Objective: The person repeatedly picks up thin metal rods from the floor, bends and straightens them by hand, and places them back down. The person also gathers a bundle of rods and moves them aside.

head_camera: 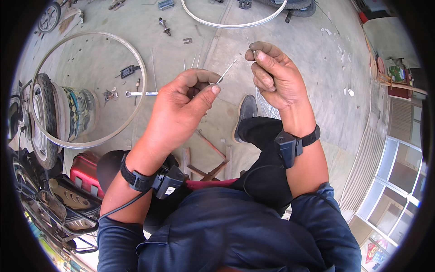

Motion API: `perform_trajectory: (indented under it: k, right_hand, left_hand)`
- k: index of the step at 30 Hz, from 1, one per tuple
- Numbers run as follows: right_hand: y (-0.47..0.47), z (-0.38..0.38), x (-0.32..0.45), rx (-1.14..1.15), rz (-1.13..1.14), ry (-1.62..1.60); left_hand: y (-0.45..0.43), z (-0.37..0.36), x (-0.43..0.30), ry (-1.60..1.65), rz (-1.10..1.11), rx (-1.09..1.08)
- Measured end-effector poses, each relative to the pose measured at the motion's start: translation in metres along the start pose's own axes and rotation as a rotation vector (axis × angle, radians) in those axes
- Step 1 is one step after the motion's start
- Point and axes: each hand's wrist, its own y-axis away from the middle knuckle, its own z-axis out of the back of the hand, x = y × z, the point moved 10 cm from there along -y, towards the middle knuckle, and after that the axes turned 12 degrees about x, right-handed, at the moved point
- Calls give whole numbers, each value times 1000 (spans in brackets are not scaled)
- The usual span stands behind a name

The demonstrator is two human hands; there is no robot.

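Observation:
My left hand (183, 102) pinches a thin metal rod (227, 71) between thumb and forefinger, its tip pointing up and right. My right hand (273, 73) is raised beside it, thumb and forefinger closed on a small metal piece (254, 52), mostly hidden by the fingers. A bundle of thin wire spokes (268, 106) shows below the right hand; whether that hand touches it I cannot tell. Several more fine spokes (193, 61) show beyond the left hand, their lower ends hidden. A combination wrench (141, 94) lies on the floor, partly covered by the left hand.
A bare bicycle rim (144, 80) is at left, near a patterned bucket (81, 110) and a tyred wheel (44, 119). Another rim (234, 26) and a hub with axle (164, 27) lie farther off. Wooden stool legs (207, 173) and a red case (87, 173) are close by.

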Motion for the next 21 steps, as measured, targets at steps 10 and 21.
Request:
perform_trajectory:
  k: [10, 21]
  right_hand:
    - [2, -6, -3, 19, -13, -11]
    - [0, -4, -2, -15, -6, 48]
  left_hand:
    - [0, -3, 5, 27, 24, 5]
    - [2, -4, 6, 53, 42, 5]
